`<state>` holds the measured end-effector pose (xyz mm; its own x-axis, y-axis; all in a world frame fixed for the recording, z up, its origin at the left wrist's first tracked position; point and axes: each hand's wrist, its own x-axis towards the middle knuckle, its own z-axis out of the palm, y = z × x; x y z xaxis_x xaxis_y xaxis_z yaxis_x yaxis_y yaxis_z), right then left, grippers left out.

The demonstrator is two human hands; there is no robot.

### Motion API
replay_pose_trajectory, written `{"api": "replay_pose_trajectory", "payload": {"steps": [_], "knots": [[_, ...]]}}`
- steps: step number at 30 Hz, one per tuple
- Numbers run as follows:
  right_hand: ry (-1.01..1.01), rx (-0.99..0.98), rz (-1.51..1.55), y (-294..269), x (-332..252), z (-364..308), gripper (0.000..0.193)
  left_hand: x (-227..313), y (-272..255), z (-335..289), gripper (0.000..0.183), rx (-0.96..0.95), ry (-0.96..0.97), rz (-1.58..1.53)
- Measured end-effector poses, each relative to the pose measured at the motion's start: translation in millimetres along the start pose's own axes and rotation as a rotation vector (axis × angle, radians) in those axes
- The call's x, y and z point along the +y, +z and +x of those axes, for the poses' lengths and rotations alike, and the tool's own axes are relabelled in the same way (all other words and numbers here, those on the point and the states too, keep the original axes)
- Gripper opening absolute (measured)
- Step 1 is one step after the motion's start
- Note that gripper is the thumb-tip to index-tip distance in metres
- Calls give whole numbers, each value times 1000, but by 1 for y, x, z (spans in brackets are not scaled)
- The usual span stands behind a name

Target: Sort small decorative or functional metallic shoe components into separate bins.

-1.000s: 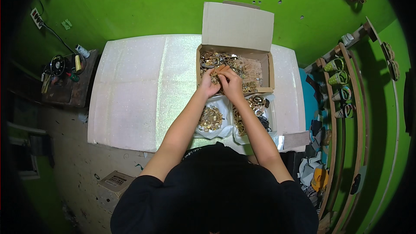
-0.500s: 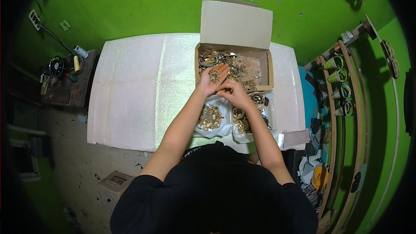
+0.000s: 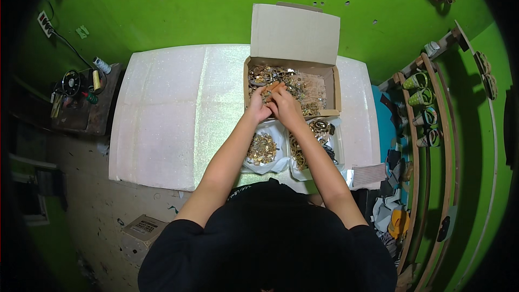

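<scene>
My left hand (image 3: 258, 109) is turned palm up over the front of an open cardboard box (image 3: 338, 89). It cups a few small metal pieces, mostly covered now by my other hand. My right hand (image 3: 285, 107) lies over that palm, fingers drawn together against the left fingers; whatever they pinch is hidden. Inside the box is a heap of loose gold and silver metal fittings (image 3: 294, 81), thickest at the left. In front stand two white-lined trays: the left one holds small gold-coloured pieces (image 3: 262, 148), the right one larger ring-shaped fittings (image 3: 323, 126), partly behind my right forearm.
A shimmering white cloth covers the table (image 3: 162, 113). At its right front corner lies a ribbed greyish pad (image 3: 369, 174). A wooden rack with sandals (image 3: 420, 97) stands to the right, above fabric scraps (image 3: 389, 211). A small dark side table (image 3: 86, 103) is at the left.
My right hand has moved forward and left, from beside the left wrist to over the left palm. The left fingers have curled inward. The box and trays have stayed put.
</scene>
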<state>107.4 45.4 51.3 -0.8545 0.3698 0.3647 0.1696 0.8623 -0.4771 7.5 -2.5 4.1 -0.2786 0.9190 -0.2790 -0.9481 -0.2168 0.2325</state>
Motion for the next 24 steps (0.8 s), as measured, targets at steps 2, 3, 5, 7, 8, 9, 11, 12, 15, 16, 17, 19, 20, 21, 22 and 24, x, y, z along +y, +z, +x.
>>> {"api": "replay_pose_trajectory", "payload": {"steps": [2, 3, 5, 7, 8, 9, 11, 12, 15, 16, 17, 19, 20, 21, 22, 24], "knots": [[-3, 48, 16, 2, 5, 3, 13, 0, -2, 3, 41, -1, -12, 3], [-21, 97, 66, 3, 6, 5, 14, 1, -6, 5, 40, 2, 3, 4], [-43, 143, 118, 4, 6, 8, 14, 1, -14, 9, 40, 6, 23, 4], [68, 106, 239, 2, 5, 9, 16, 0, -11, 7, 39, -7, 13, -7], [69, 107, 239, 1, 5, 10, 16, -1, -9, 7, 39, -7, 11, -6], [75, 98, 263, -1, 4, 11, 17, -1, -9, 7, 39, -10, 11, -12], [81, 90, 287, -2, 4, 11, 18, -1, -8, 6, 38, -12, 11, -18], [107, 66, 267, -2, 5, 11, 19, -1, -8, 6, 38, -25, 6, -22], [152, 43, 292, -2, 4, 11, 20, -1, -8, 6, 39, -23, -1, -21], [171, 44, 337, -3, 3, 11, 20, 0, -8, 6, 39, -9, -2, -17], [171, 43, 337, -3, 3, 10, 20, 0, -9, 6, 39, -9, -2, -18], [103, 86, 340, -2, 4, 10, 19, 0, -10, 7, 39, -13, 2, -5], [103, 86, 340, -2, 4, 10, 19, 0, -11, 7, 39, -13, 2, -5], [95, 88, 339, -3, 3, 10, 19, 1, -11, 7, 39, -9, -8, -10], [87, 91, 339, -3, 2, 11, 18, 1, -11, 7, 40, -5, -17, -16], [115, 72, 318, -3, 3, 10, 18, 0, -7, 6, 40, -8, -16, -22]]}}
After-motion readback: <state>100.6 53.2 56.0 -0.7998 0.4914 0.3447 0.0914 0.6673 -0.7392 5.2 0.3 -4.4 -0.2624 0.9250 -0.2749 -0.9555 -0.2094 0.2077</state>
